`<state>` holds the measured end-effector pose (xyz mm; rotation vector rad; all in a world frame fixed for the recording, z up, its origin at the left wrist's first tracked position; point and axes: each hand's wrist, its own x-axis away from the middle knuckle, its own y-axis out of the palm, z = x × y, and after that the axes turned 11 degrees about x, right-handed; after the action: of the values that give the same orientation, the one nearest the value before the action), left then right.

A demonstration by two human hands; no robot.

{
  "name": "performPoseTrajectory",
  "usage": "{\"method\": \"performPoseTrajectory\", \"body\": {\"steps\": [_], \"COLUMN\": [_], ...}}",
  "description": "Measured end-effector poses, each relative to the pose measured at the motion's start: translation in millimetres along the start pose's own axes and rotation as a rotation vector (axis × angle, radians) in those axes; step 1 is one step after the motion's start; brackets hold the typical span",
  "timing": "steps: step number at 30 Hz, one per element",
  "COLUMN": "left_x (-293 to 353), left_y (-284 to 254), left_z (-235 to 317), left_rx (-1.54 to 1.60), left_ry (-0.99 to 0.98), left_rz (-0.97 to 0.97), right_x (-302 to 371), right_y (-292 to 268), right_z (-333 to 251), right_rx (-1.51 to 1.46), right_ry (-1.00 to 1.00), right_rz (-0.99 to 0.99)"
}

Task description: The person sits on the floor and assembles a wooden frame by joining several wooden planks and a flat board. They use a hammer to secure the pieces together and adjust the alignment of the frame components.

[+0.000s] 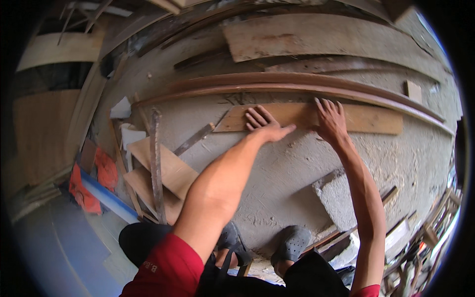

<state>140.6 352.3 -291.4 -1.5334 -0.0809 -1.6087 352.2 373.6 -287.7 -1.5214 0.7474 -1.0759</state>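
A short wooden board (373, 119), cut at a slant on its left end, lies on the dusty floor in front of me. My left hand (267, 126) rests on its left part with the fingers spread and the thumb pointing right. Over the middle of the board is my right hand (330, 121), its fingers stretched toward the far edge and the thumb out to the left. Just beyond the board runs a long reddish-brown wooden moulding (237, 89), curved in this view. A narrow strip of wood (194, 139) lies close to the slanted end.
Wide planks (316, 37) lie farther back. A rough concrete block (336, 198) sits right of my feet. Plywood pieces (168, 166), an upright dark stick (156, 163) and orange cloth (85, 190) are at left. Wood scraps (430, 237) pile up at lower right.
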Motion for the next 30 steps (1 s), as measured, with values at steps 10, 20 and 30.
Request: {"method": "performPoseTrajectory", "body": {"steps": [10,20,30], "left_x": [13,132,293], "left_y": [62,80,-5], "left_z": [-21,5,-80], "left_rx": [0.364,1.904,2.012], "left_ry": [0.153,-0.007,0.440], "left_rz": [0.537,0.131,-0.018], "right_x": [28,159,273], "right_y": [4,-21,-177], "right_z": [-37,-49,-111], "right_rx": [0.303,0.132,0.154], "right_ry": [0.176,-0.107,0.001], "right_rz": [0.202,0.712,0.470]}}
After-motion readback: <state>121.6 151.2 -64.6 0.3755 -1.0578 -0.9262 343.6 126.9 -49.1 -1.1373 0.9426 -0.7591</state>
